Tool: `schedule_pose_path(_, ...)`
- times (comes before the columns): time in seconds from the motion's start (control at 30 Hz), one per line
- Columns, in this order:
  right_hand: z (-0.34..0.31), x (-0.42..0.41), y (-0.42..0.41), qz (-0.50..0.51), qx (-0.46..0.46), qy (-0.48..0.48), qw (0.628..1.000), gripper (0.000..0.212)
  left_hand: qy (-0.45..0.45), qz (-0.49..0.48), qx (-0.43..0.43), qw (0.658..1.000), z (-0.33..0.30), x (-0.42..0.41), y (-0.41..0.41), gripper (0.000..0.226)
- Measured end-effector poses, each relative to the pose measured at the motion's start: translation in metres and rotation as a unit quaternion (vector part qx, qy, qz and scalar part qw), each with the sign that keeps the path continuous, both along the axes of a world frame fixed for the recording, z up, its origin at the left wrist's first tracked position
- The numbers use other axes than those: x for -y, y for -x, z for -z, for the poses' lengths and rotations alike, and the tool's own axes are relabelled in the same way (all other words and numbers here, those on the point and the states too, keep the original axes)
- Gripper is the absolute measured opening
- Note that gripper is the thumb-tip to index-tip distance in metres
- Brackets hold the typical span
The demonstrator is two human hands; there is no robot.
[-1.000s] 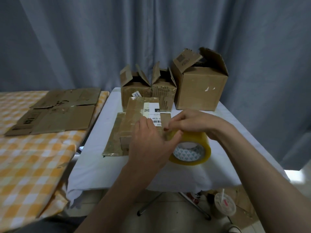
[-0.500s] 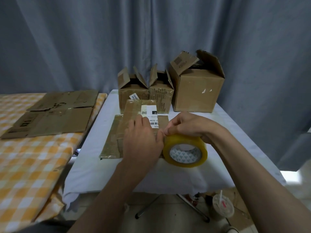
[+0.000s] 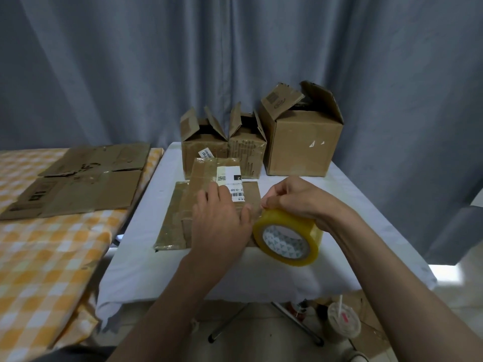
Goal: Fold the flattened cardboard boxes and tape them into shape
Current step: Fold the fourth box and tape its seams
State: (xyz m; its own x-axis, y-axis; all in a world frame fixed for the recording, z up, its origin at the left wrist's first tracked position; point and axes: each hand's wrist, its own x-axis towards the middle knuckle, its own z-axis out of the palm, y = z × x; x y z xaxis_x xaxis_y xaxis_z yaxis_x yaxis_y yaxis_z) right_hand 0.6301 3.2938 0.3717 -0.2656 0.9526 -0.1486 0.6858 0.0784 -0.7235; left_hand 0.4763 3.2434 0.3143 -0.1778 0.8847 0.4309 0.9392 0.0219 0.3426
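Observation:
A flattened cardboard box with a white shipping label lies in the middle of the white table. My left hand presses flat on it, fingers straight. A yellowish roll of clear tape stands on edge just right of that hand. My right hand curls over the top of the roll, its fingertips pinching at the tape near the box's right edge. Whether a strip is pulled out cannot be told.
Three folded boxes stand at the table's back: two small ones and a larger one, all with flaps up. Flattened cardboard lies on the orange-checked table at left. A lidded drink cup stands on the floor.
The view has shifted a little. Both hands and the tape roll sit slightly lower and further right on the box; my left hand stays pressed on the cardboard.

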Motion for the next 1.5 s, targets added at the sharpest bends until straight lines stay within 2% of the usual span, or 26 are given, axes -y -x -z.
schedule_pose_path(0.2,0.002,0.007,-0.028,0.061,-0.026,-0.057,0.996,0.019,0.000,0.002,-0.031,1.000,0.003,0.001,0.001,0.055)
schedule_pose_path(0.3,0.006,0.014,-0.043,0.088,-0.096,-0.086,0.988,0.014,0.017,-0.003,-0.090,0.996,0.006,0.003,-0.002,0.067)
schedule_pose_path(0.4,0.010,0.023,-0.046,0.081,-0.168,-0.089,0.978,0.014,0.018,-0.007,-0.125,0.992,0.007,0.006,-0.004,0.069)
schedule_pose_path(0.5,0.011,0.030,-0.042,0.063,-0.220,-0.067,0.971,0.015,0.050,0.025,-0.096,0.994,0.001,0.004,0.000,0.090)
schedule_pose_path(0.57,0.013,0.034,-0.039,0.056,-0.249,-0.048,0.966,0.015,0.068,0.059,-0.021,0.996,-0.008,0.004,0.006,0.103)
schedule_pose_path(0.63,0.014,0.036,-0.035,0.050,-0.263,-0.045,0.962,0.014,0.027,0.090,0.027,0.995,-0.017,0.004,0.011,0.091)
schedule_pose_path(0.73,0.015,0.037,-0.032,0.041,-0.302,-0.047,0.951,0.012,-0.072,0.144,0.006,0.987,-0.025,0.004,0.010,0.046)
schedule_pose_path(0.8,0.014,0.037,-0.031,0.041,-0.310,-0.046,0.949,0.009,-0.070,0.179,0.059,0.980,-0.025,0.006,0.005,0.029)
schedule_pose_path(0.87,0.015,0.038,-0.030,0.037,-0.298,-0.045,0.953,0.008,-0.060,0.200,0.125,0.970,-0.025,0.005,0.001,0.028)
schedule_pose_path(1.0,0.016,0.042,-0.026,0.019,-0.280,-0.053,0.958,0.013,-0.024,0.213,0.141,0.967,-0.026,0.005,-0.004,0.038)
schedule_pose_path(1.1,0.016,0.044,-0.029,0.012,-0.281,-0.066,0.957,0.016,-0.030,0.192,0.213,0.958,-0.030,0.007,-0.007,0.016)
schedule_pose_path(1.2,0.017,0.046,-0.029,0.018,-0.287,-0.068,0.955,0.021,-0.043,0.167,0.269,0.948,-0.030,0.009,-0.010,0.018)
schedule_pose_path(1.3,0.017,0.045,-0.029,0.030,-0.303,-0.057,0.951,0.045,-0.071,0.140,0.261,0.953,-0.029,0.013,-0.014,0.010)
schedule_pose_path(1.4,0.019,0.046,-0.029,0.011,-0.222,-0.010,0.975,0.071,-0.102,0.121,0.241,0.957,-0.026,0.015,-0.018,0.005)
schedule_pose_path(1.5,0.024,0.055,-0.021,-0.030,-0.192,0.010,0.981,0.065,-0.128,0.115,0.244,0.954,-0.027,0.016,-0.020,0.007)
